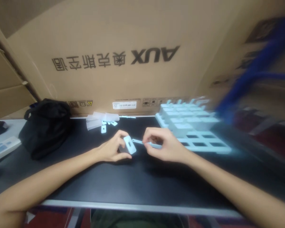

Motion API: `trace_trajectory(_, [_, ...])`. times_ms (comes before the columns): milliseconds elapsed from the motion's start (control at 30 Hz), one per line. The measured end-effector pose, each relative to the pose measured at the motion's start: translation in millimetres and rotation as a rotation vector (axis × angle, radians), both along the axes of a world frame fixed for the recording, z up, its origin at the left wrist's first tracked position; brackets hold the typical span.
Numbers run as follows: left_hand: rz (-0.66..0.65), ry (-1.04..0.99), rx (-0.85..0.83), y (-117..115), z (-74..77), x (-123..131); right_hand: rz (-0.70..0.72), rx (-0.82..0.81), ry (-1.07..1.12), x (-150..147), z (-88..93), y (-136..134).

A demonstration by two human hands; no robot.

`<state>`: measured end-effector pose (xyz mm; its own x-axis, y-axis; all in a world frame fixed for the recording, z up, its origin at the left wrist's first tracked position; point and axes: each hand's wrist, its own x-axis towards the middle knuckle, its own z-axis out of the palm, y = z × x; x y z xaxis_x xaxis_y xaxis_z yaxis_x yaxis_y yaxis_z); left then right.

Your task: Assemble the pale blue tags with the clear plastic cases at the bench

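Note:
Between the thumb and fingers of my left hand [111,147] is a small light-blue rectangular cap [130,145] with a slot in its middle, tilted toward the right. A clear part may sit behind it, but I cannot make this out. My right hand [167,144] pinches a thin light-blue plastic stick [138,141], whose left tip comes close to the cap; whether they touch is unclear. Farther back lie several translucent sleeves [95,122], a few loose slotted caps [104,129] and another thin stick [129,117].
A light-blue holder [178,115] with rows of parts stands at the back right, its slotted base [204,145] reaching forward. At left sit a black bag [47,126] and a white box [4,147]. A large cardboard box [114,28] walls the black table's [109,186] far side.

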<state>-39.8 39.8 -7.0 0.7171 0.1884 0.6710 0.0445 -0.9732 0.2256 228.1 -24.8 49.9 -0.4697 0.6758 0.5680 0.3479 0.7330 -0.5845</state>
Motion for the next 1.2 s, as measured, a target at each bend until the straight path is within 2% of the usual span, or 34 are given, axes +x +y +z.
trace_trajectory(133, [-0.025,0.071,-0.003,-5,5.0,1,0.027,0.046,-0.084,-1,-1.4,0])
trace_trajectory(367, [0.018,0.133,0.051,-5,3.6,2,0.032,0.083,-0.067,0,-8.7,7])
trace_trajectory(633, [0.075,0.23,0.076,-8,3.5,2,-0.033,0.021,0.145,-8,-17.0,7])
trace_trajectory(767, [0.093,0.308,0.032,-7,3.4,2,-0.04,0.021,0.17,-9,-17.6,9])
trace_trajectory(1000, [0.098,0.359,-0.043,-4,4.1,4,-0.12,-0.003,0.16,-4,-18.8,16])
trace_trajectory(1200, [0.139,0.363,-0.028,-5,7.0,3,-0.162,0.063,-0.009,-3,-14.4,14])
